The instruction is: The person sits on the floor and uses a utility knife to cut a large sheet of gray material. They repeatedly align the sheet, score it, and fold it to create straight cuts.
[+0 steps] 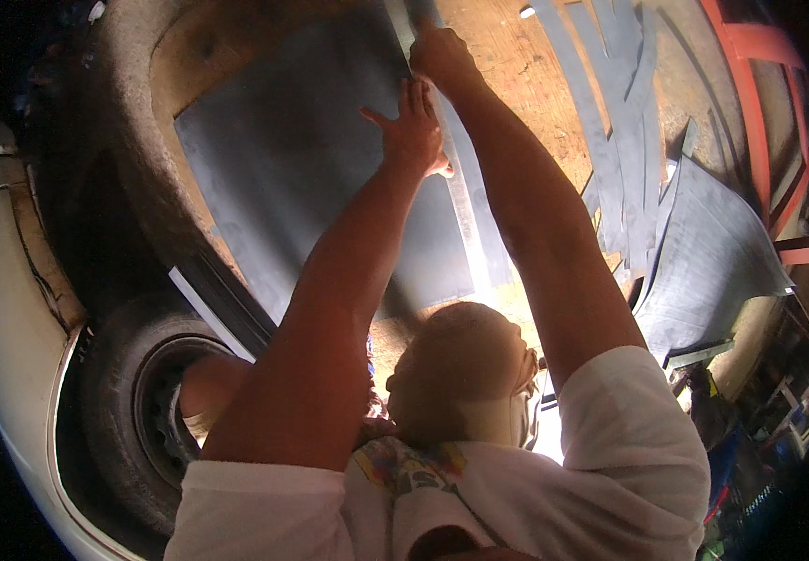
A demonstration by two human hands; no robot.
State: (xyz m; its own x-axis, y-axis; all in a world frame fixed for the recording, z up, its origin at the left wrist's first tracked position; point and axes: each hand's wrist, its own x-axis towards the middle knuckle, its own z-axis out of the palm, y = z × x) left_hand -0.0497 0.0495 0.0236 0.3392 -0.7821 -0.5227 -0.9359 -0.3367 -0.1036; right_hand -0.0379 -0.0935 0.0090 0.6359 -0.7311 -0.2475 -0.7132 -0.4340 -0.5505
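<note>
**Hands on a straightedge over a dark sheet**

Here the left hand (pixel 413 131) presses flat, fingers spread, on a long pale metal straightedge (pixel 460 201) lying across a dark grey rubber sheet (pixel 301 159). Just beyond it, the right hand (pixel 442 58) is clenched; what it grips cannot be told.

The sheet (pixel 301 168) under my left hand (pixel 414 131) is dark slate grey, matt and plain, with no pattern. The straightedge (pixel 465 220) beside my left hand is pale silver-grey, glaring almost white at its near end. My right hand (pixel 442 56) rests on its far end. The cut strips (pixel 615 122) on the right share the sheet's dark grey. The board (pixel 526 84) beneath shows orange-brown wood grain. The frame (pixel 750 103) at far right is red. My shirt (pixel 629 439) is white, with a multicoloured print in yellow, red and blue at the chest. The tyre (pixel 110 374) at lower left is black.
</note>
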